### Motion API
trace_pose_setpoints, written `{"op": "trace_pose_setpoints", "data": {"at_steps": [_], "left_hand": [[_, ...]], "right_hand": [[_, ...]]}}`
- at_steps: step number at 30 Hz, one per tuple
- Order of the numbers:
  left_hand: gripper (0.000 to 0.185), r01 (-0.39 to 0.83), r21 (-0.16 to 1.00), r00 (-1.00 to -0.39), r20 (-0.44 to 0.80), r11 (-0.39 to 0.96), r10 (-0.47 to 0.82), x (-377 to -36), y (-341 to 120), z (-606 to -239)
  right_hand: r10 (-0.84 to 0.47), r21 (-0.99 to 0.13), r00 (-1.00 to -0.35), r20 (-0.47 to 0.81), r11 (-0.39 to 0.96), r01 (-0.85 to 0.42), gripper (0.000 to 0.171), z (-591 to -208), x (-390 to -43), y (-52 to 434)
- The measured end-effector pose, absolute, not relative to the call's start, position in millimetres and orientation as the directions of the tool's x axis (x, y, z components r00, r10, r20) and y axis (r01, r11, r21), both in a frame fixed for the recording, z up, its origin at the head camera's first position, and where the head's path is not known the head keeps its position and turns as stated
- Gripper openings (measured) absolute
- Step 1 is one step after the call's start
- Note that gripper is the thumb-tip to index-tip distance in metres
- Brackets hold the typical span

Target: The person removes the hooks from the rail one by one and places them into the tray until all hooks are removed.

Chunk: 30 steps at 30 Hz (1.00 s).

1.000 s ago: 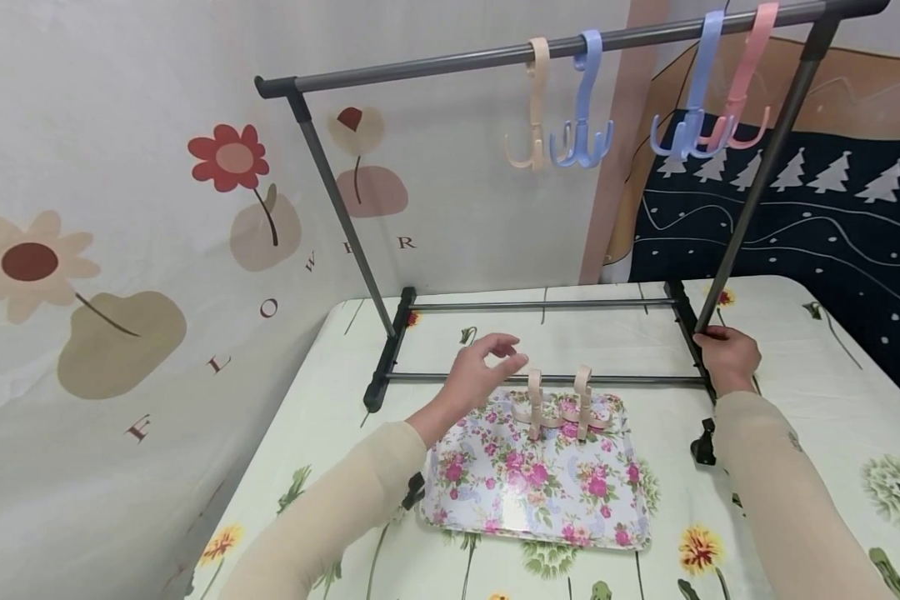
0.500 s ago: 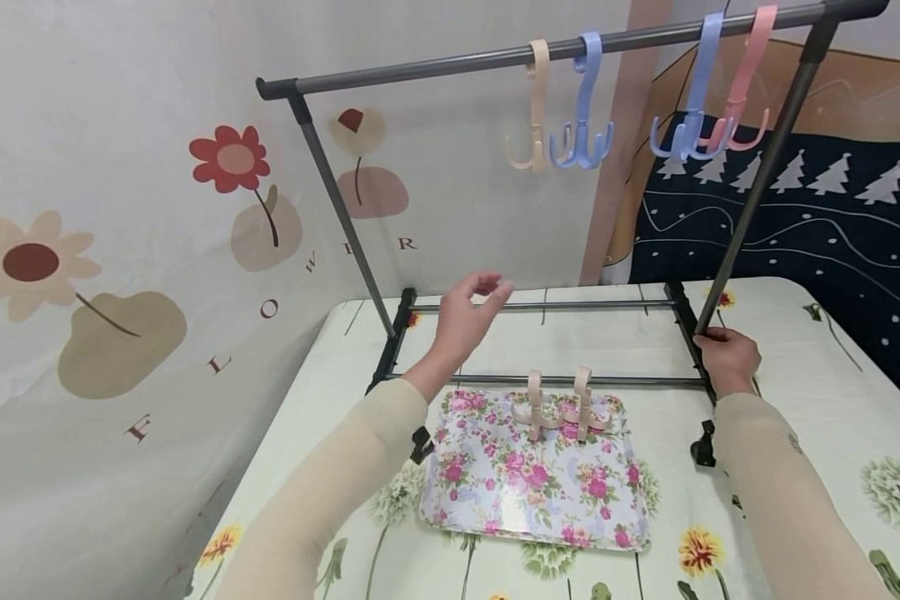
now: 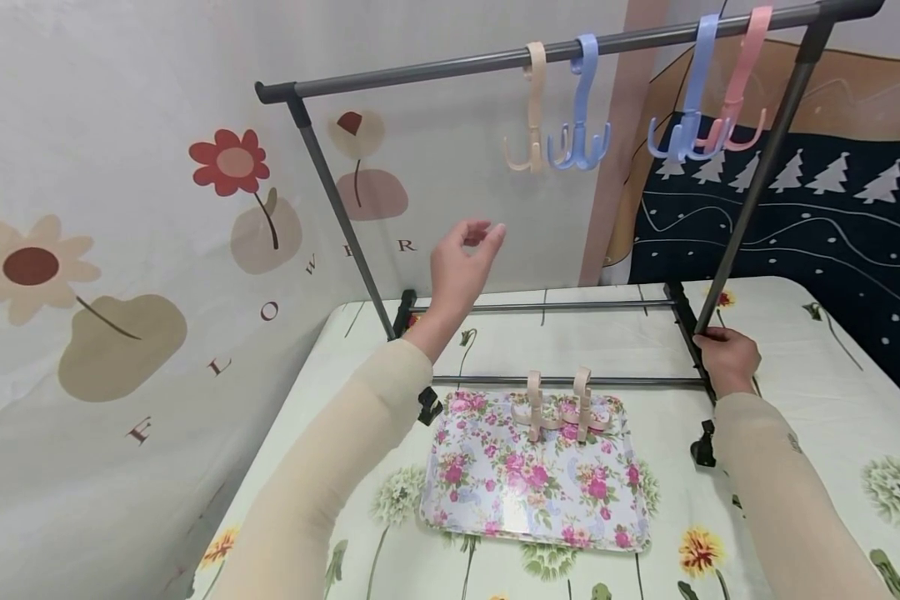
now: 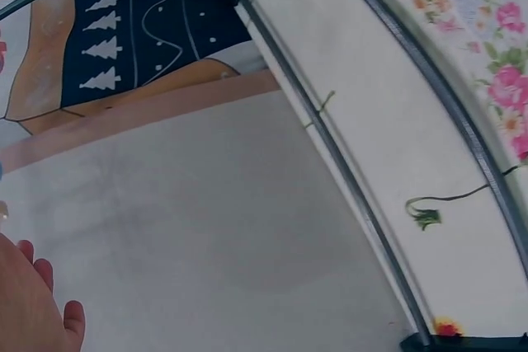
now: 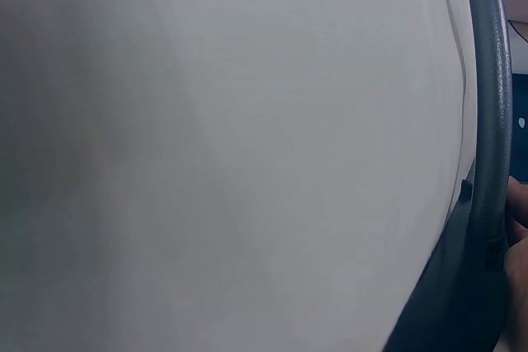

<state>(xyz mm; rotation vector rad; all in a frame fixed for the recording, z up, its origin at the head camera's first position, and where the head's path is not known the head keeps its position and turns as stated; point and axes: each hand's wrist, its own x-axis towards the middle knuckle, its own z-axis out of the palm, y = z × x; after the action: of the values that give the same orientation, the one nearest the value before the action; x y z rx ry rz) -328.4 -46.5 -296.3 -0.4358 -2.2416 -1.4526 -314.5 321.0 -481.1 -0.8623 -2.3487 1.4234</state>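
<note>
A dark grey garment rack (image 3: 412, 72) stands on the bed-like surface, its posts rising from black feet. My right hand (image 3: 727, 358) grips the foot of the rack's right post (image 3: 750, 192); in the right wrist view its fingers (image 5: 517, 204) lie against the tube. Raised in front of the back wall, my left hand (image 3: 461, 262) holds nothing, thumb and fingers apart and loosely bent. On the top bar, up and to its right, hang a beige hook (image 3: 536, 108), a blue hook (image 3: 581, 108), another blue hook (image 3: 693, 92) and a pink hook (image 3: 742, 83).
A flowered tray (image 3: 525, 492) lies in front of the rack with two beige hooks (image 3: 535, 408) on its far edge. Black clips (image 3: 703, 444) lie on the flowered cloth (image 3: 832, 517) beside it. A printed curtain (image 3: 157, 100) hangs at left and behind.
My left hand has risen from above the tray, past the lower bars, to in front of the wall. My right hand has stayed at the right post.
</note>
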Motion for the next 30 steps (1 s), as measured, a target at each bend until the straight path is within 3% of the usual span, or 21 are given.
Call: {"op": "trace_pose_setpoints", "data": {"at_steps": [12,25,30], "left_hand": [[0.038,0.511,0.755,-0.812,0.581,0.411,-0.059,-337,-25,-260],[0.038,0.48,0.787,-0.805,0.571,0.387,-0.162,-348,7,-218],[0.037,0.474,0.766,-0.781,0.594,0.435,-0.194,-352,19,-201]], "right_hand": [[0.609,-0.87,-0.79,-0.075,0.347,0.35,0.038,-482,-314,321],[0.597,-0.865,-0.798,-0.076,0.359,0.35,0.04,-482,-314,323],[0.6,-0.864,-0.796,-0.078,0.358,0.354,0.039,-483,-314,321]]}}
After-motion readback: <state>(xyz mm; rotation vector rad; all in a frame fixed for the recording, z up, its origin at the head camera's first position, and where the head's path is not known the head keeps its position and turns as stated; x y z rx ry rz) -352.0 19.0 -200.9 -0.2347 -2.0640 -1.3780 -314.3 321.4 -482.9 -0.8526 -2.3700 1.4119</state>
